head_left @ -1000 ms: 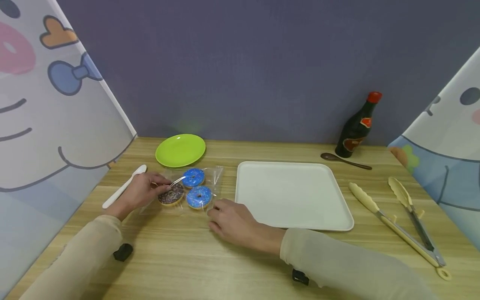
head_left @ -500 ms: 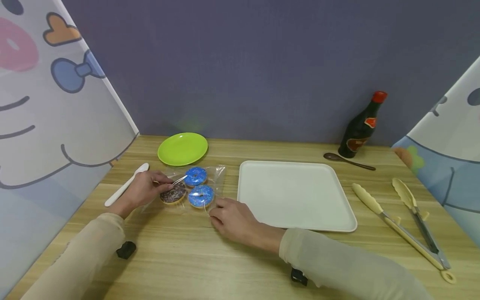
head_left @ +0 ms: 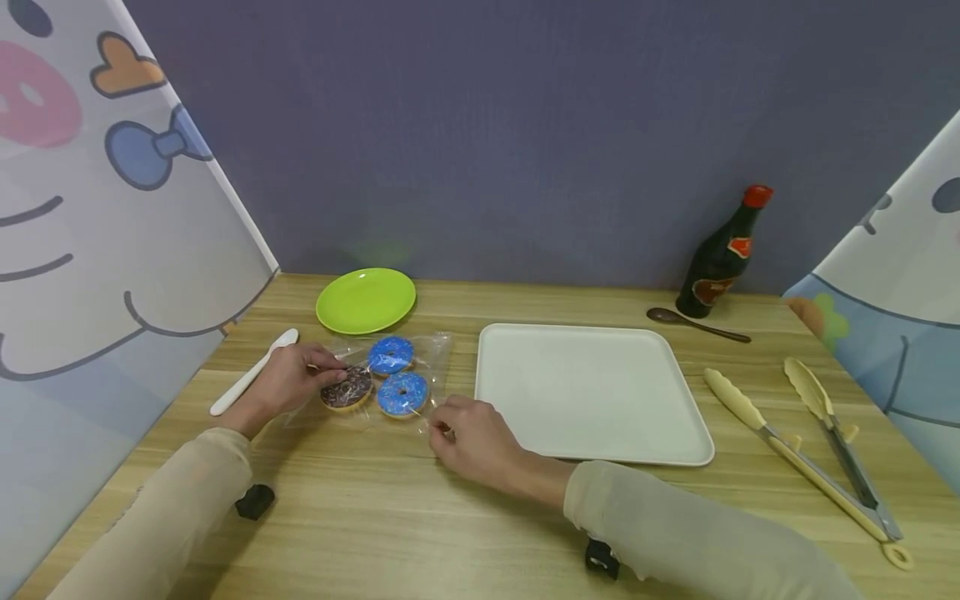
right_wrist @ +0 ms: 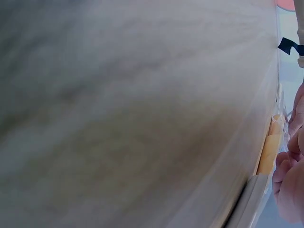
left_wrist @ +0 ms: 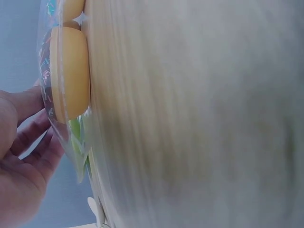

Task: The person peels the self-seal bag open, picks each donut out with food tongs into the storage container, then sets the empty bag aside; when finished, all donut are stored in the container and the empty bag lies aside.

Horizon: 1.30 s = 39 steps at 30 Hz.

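A clear plastic bag [head_left: 438, 354] lies on the wooden table with one brown sprinkled donut [head_left: 347, 389] and two blue sprinkled donuts, a far one [head_left: 390, 356] and a near one [head_left: 402, 394], inside it. At its left side, my left hand [head_left: 292, 379] pinches the film over the brown donut between thumb and fingers. The left wrist view shows that donut [left_wrist: 71, 71] edge-on under the film, beside my thumb. My right hand [head_left: 476, 437] has its thumb and forefinger together at the bag's near right corner; the fingertips' grip is partly hidden.
Behind the bag is a green plate [head_left: 365, 301]; a white tray [head_left: 592, 392] lies right of it. A white plastic utensil [head_left: 251, 375] lies at left. At right are a dark bottle [head_left: 716, 258], a brown spoon [head_left: 697, 325] and cream-tipped tongs [head_left: 810, 467].
The raised, shiny fold of film by my left fingertips has flattened. My right hand has shifted slightly right, its thumb and forefinger now forming a ring. The donuts stay in place.
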Each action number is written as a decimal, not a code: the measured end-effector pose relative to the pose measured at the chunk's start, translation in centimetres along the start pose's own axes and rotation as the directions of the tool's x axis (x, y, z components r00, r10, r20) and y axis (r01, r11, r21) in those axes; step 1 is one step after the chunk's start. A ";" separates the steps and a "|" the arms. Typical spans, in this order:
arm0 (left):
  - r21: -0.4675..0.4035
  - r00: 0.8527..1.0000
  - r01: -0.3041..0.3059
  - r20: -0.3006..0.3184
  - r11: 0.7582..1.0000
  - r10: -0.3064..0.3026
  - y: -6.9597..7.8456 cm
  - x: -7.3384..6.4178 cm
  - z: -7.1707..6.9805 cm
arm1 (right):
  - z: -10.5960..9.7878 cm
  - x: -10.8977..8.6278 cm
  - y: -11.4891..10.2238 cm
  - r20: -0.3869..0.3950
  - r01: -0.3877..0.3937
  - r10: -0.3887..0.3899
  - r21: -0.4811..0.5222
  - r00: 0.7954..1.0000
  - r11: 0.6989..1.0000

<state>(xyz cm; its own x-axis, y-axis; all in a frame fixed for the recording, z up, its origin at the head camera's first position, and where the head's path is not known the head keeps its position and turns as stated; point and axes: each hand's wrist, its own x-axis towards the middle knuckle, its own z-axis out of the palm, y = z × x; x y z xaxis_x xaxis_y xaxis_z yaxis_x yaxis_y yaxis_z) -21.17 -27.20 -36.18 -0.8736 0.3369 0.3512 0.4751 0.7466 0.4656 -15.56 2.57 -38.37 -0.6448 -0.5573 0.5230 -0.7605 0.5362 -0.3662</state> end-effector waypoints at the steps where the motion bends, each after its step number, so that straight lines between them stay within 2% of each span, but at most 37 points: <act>1: -0.002 1.000 0.002 0.000 1.000 -0.002 0.0 0.0 0.0 | 0.0 0.0 0.0 -0.006 -0.015 0.015 0.013 1.000 1.000; 6: -0.011 1.000 0.003 -0.004 1.000 -0.003 -0.1 0.1 0.1 | -0.2 -0.2 0.3 -0.033 -0.084 0.087 0.103 0.996 0.991; 10: 0.009 0.999 -0.029 -0.031 1.000 0.029 -0.3 0.1 0.2 | -0.5 -0.5 0.6 -0.041 -0.131 0.141 0.182 0.989 0.975; 16: -0.005 0.998 -0.045 -0.040 0.999 0.045 -0.4 0.0 0.3 | -0.7 -1.0 1.0 -0.055 -0.171 0.189 0.231 0.981 0.958; 21: -0.003 0.999 -0.037 -0.035 0.999 0.036 -0.3 0.0 0.3 | -0.9 -1.2 1.2 -0.044 -0.177 0.194 0.251 0.980 0.952; 30: 0.006 0.999 -0.027 -0.033 1.000 0.027 -0.3 0.1 0.3 | -1.4 -1.0 1.8 -0.001 -0.151 0.159 0.311 0.987 0.938; 35: -0.039 1.000 0.000 -0.027 0.999 -0.001 -0.3 0.1 0.3 | -1.8 0.0 2.1 0.006 -0.160 0.168 0.343 0.986 0.926; 39: -0.054 1.000 0.024 -0.019 0.998 -0.025 -0.3 0.1 0.3 | -1.6 1.4 2.4 0.043 -0.173 0.168 0.325 0.985 0.930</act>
<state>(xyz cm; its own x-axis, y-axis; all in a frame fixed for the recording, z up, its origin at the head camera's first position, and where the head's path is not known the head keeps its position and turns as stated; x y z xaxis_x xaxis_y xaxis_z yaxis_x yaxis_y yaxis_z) -21.45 -27.24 -36.53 -0.8829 0.3074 0.3550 0.4593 0.7222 0.5171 -18.18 4.08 -37.30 -0.7660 -0.4858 0.4209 -0.6207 0.3891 -0.6807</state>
